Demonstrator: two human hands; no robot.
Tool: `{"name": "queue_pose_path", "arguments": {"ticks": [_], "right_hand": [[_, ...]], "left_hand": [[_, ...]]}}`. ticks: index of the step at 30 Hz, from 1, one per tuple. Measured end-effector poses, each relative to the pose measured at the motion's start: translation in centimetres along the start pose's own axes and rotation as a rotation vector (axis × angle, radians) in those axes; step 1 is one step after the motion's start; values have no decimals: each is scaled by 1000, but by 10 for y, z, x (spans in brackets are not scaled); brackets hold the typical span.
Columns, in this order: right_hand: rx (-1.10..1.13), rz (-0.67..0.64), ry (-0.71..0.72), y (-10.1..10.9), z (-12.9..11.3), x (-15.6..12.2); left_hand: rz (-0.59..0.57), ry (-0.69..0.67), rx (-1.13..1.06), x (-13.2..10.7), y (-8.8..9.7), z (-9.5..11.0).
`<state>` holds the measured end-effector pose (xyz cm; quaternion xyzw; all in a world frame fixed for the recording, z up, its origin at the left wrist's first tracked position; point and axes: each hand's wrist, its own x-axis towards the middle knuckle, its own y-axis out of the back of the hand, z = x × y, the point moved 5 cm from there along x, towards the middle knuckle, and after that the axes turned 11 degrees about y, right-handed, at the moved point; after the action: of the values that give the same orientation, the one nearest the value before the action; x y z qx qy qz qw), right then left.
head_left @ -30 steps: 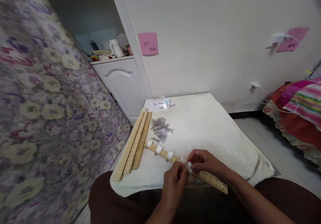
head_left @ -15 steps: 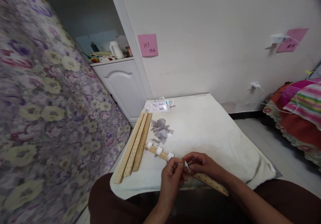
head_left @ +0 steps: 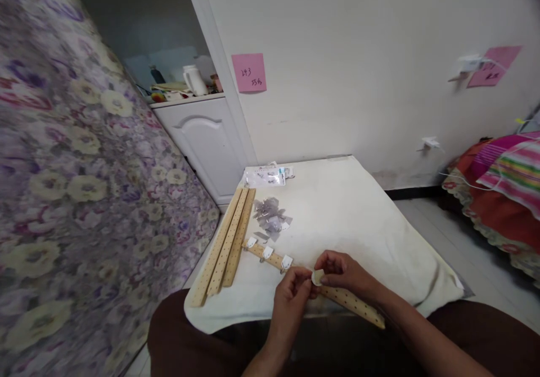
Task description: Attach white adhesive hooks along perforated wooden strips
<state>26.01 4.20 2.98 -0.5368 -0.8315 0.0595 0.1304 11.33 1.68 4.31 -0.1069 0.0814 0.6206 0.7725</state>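
Observation:
A wooden strip with rows of holes (head_left: 352,304) slants across the near part of the table. Along its far left end hang several small white tags (head_left: 267,252) with little metal pieces at the strip's edge. My right hand (head_left: 348,275) pinches another white tag (head_left: 318,277) between thumb and fingertips, above the strip. Just left of that tag, my left hand (head_left: 293,292) has its thumb and fingers pressed together over the strip; what lies between them is hidden. Beyond the strip lies a heap of small clear plastic packets (head_left: 272,218).
Three more perforated wooden strips (head_left: 230,242) lie side by side along the left edge of the cloth-covered table (head_left: 337,208). At the far left corner is a clear flat package (head_left: 265,176). A floral curtain (head_left: 105,197) hangs at left, and a wall stands behind the table.
The white tag has turned so that its flat face shows. My right hand has shifted slightly, while my left hand stays close beside it over the strip.

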Motion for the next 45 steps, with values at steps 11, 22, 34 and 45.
{"name": "queue_pose_path", "arguments": {"ticks": [11, 22, 34, 45], "right_hand": [[-105, -24, -52, -2, -10, -1], [-55, -41, -94, 8, -6, -4], [-225, -52, -185, 35, 18, -16], [-286, -36, -204, 35, 27, -12]], "left_hand": [[146, -276, 417, -7, 0, 16], [-19, -531, 809, -21, -11, 11], [-132, -325, 884, -32, -8, -27], [-75, -528, 922, -23, -9, -34]]}}
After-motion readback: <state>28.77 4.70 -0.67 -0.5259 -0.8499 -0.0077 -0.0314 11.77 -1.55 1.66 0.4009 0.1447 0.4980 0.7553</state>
